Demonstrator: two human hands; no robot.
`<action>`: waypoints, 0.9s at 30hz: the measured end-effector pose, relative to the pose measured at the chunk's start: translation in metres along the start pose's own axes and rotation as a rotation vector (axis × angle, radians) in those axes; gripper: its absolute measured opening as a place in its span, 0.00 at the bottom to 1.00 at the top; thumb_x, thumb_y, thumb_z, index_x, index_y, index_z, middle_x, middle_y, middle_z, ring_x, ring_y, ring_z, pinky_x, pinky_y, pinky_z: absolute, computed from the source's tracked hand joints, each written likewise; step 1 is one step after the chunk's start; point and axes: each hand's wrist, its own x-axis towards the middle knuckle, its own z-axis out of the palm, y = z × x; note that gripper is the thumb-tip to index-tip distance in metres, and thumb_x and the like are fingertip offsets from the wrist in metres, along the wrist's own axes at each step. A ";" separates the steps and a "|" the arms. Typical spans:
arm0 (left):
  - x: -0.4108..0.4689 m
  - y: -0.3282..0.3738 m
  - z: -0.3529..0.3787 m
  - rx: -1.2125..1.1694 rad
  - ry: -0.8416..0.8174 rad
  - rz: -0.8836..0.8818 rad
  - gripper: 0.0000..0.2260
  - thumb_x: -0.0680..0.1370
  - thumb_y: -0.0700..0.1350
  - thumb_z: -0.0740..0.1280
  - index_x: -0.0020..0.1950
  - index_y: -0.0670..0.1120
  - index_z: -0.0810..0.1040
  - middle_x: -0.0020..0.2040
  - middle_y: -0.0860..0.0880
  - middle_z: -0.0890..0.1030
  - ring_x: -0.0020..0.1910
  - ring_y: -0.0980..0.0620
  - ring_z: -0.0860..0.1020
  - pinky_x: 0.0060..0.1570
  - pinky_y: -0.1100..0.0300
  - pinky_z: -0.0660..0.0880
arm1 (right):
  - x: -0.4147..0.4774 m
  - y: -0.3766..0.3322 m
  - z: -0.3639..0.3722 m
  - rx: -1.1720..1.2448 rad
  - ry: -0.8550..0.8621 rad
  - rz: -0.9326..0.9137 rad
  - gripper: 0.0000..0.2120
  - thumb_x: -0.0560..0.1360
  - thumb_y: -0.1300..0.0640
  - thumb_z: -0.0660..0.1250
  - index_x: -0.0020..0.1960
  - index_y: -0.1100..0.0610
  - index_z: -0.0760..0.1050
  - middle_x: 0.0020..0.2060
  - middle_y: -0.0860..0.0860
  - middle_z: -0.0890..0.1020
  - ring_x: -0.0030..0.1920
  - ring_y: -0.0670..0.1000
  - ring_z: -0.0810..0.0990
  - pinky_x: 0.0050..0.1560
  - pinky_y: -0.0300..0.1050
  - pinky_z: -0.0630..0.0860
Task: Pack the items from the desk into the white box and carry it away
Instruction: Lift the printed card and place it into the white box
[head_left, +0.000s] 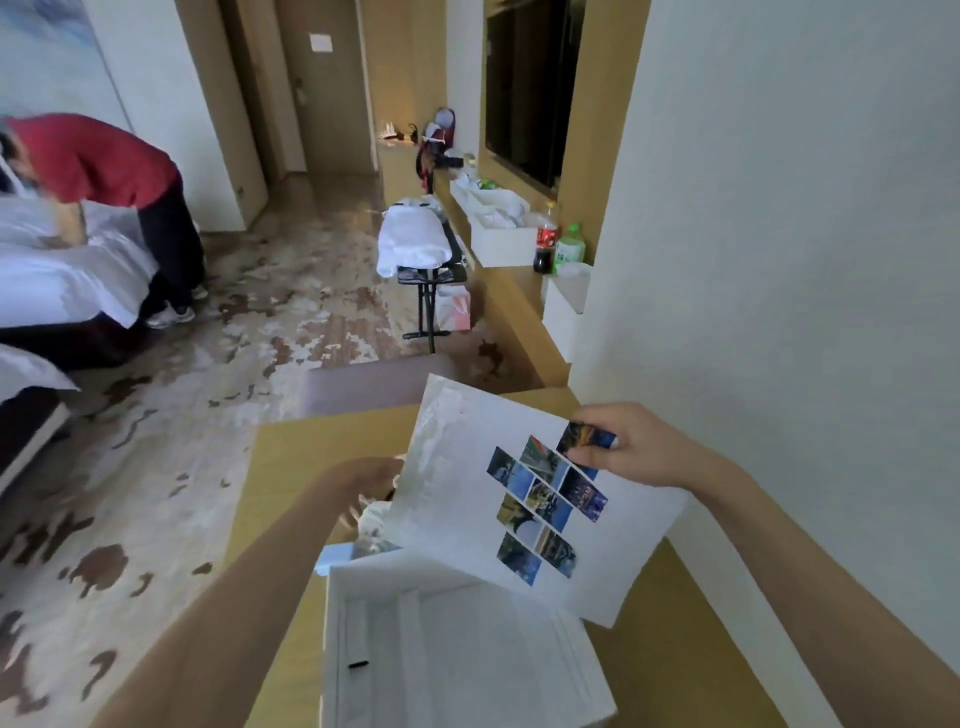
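Note:
A white booklet (467, 514) with a grid of small colour photos on its cover hangs tilted above the wooden desk (280, 467). My right hand (623, 447) pinches its upper right corner. My left hand (369, 475) reaches under its left edge, its fingers partly hidden behind the cover. The open white box (457, 654) stands on the desk just below the booklet, with a small black item (358, 663) lying inside near its left wall. Something pale (371, 519) lies on the desk behind the box, mostly hidden.
A white wall (779, 260) runs close on the right. Ahead stand a padded bench (374, 384), a luggage rack with white towels (415, 239) and a ledge with bottles (558, 244). A person in a red top (104, 161) bends over a bed at left.

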 end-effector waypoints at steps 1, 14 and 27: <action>-0.001 -0.020 -0.002 -0.040 -0.029 -0.005 0.25 0.76 0.57 0.64 0.65 0.40 0.70 0.61 0.39 0.73 0.51 0.41 0.77 0.53 0.50 0.75 | 0.011 -0.007 0.006 -0.016 -0.053 -0.036 0.03 0.77 0.58 0.68 0.44 0.52 0.77 0.37 0.45 0.81 0.40 0.46 0.78 0.40 0.38 0.73; -0.020 -0.107 0.007 -0.567 0.067 0.312 0.40 0.69 0.77 0.49 0.62 0.49 0.76 0.58 0.44 0.81 0.56 0.44 0.78 0.56 0.51 0.72 | 0.075 0.009 0.112 -0.028 -0.323 0.009 0.08 0.76 0.54 0.69 0.54 0.56 0.78 0.49 0.55 0.82 0.48 0.57 0.80 0.49 0.53 0.76; -0.043 -0.097 0.010 0.145 0.447 0.722 0.10 0.74 0.44 0.71 0.55 0.52 0.79 0.42 0.60 0.77 0.39 0.63 0.74 0.36 0.76 0.68 | 0.088 0.014 0.132 -0.358 -0.252 -0.228 0.04 0.78 0.55 0.65 0.48 0.54 0.71 0.41 0.51 0.78 0.36 0.54 0.77 0.33 0.49 0.72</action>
